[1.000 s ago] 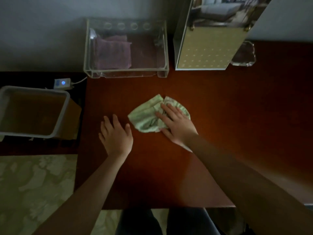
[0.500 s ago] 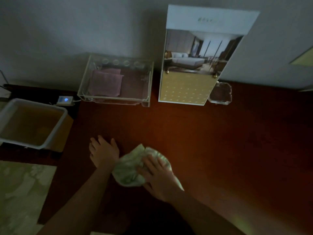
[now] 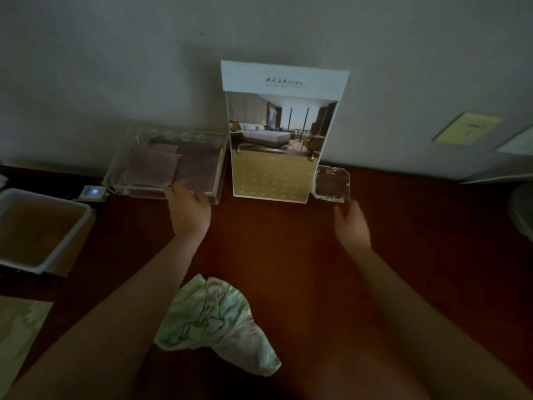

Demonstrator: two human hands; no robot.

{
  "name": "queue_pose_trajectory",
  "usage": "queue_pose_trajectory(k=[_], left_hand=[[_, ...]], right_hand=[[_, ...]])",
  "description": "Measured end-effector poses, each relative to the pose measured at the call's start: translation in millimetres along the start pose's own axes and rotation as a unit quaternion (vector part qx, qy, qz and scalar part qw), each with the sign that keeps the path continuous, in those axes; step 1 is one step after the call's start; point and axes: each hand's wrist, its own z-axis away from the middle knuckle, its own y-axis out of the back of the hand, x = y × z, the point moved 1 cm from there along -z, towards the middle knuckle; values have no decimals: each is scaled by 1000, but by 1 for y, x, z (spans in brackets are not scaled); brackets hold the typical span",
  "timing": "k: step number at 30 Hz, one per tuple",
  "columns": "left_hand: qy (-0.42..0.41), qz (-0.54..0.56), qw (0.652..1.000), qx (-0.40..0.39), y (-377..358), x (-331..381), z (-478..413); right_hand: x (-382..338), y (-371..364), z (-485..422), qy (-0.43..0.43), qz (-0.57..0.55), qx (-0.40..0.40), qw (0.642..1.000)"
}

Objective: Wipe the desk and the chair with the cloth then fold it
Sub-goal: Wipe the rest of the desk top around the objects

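A crumpled pale green cloth [image 3: 215, 320] lies on the dark reddish wooden desk [image 3: 288, 255], near the front, with no hand on it. My left hand [image 3: 189, 207] is stretched to the back of the desk, its fingers at the front edge of a clear acrylic tray [image 3: 167, 163]. My right hand [image 3: 350, 222] reaches toward a glass ashtray [image 3: 331, 183] and sits just in front of it, fingers loosely apart. I cannot tell whether either hand touches its object. No chair is in view.
A tall hotel-room display card [image 3: 278, 134] stands between the tray and ashtray against the wall. Folded purple cloths lie in the tray. A white bin [image 3: 40, 229] and a small device with a blue light [image 3: 92, 192] are at the left.
My right hand let go of the cloth and both hands moved to the back of the desk. The cloth stays where it was left; the view tilted up.
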Motion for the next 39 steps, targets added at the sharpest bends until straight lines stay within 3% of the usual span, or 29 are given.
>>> queue_pose_trajectory(k=[3, 6, 10, 14, 24, 31, 39], left_hand=[[-1, 20, 996, -92, -8, 21, -20], [58, 99, 977, -180, -11, 46, -29], [55, 101, 960, -257, -18, 74, -30], [60, 119, 963, -234, -23, 84, -28], [34, 158, 949, -269, -18, 93, -27], [27, 217, 942, -255, -12, 97, -5], [-16, 271, 931, -244, 19, 126, 20]], right_hand=[[-11, 23, -26, 11, -39, -10, 999], [-38, 29, -40, 45, -87, -44, 994], [-81, 27, -52, 77, -182, -93, 976], [-113, 23, -58, 100, -230, -101, 963], [-130, 31, -61, 95, -327, -107, 934], [-139, 44, -54, 92, -286, -71, 951], [-166, 85, -39, 154, -274, 3, 949]])
